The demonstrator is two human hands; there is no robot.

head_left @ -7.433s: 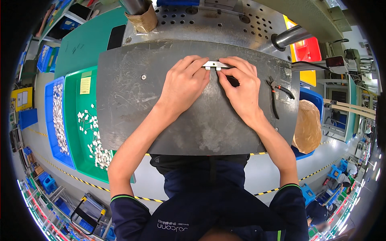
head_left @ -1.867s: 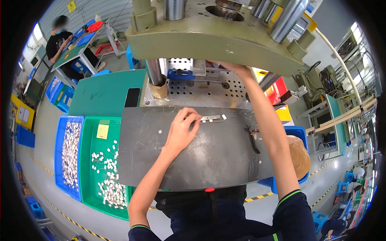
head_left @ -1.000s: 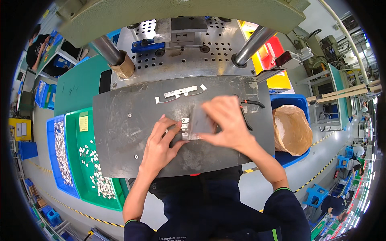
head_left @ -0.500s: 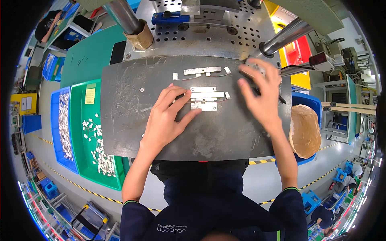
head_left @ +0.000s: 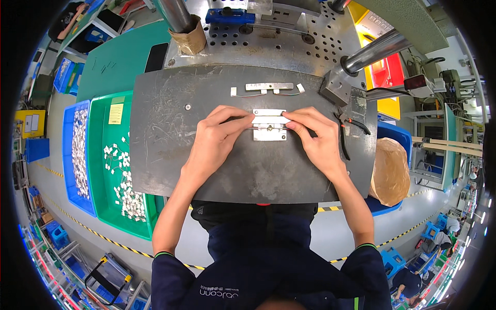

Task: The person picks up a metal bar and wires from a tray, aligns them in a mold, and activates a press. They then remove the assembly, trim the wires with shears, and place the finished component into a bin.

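Observation:
A small silvery metal fixture (head_left: 269, 135) lies on the dark plate, with a pale bar (head_left: 270, 119) across it. At its left side my left hand (head_left: 217, 137) is closed, thumb and fingers pinching one end of a short wire cable with white connectors. My right hand (head_left: 319, 142) pinches the cable's other end at the right side. The fingertips hide most of the cable and its connectors. Just beyond lies a second metal bar (head_left: 269, 86), with a thin wire and white end connectors (head_left: 233, 92) beside it. Cutting pliers (head_left: 343, 124) with dark handles rest right of my right hand.
The dark work plate (head_left: 160, 150) sits before a perforated steel bed (head_left: 217, 50) with thick metal columns (head_left: 368, 47). On the left, a green bin (head_left: 111, 199) and a blue bin (head_left: 70, 155) hold many white-connector parts. A brown paper-lined blue bin (head_left: 393, 133) stands right.
My right hand has come left from beside the steel block to the fixture, uncovering the pliers. Both hands now pinch at the fixture's sides. The whole view has shifted slightly.

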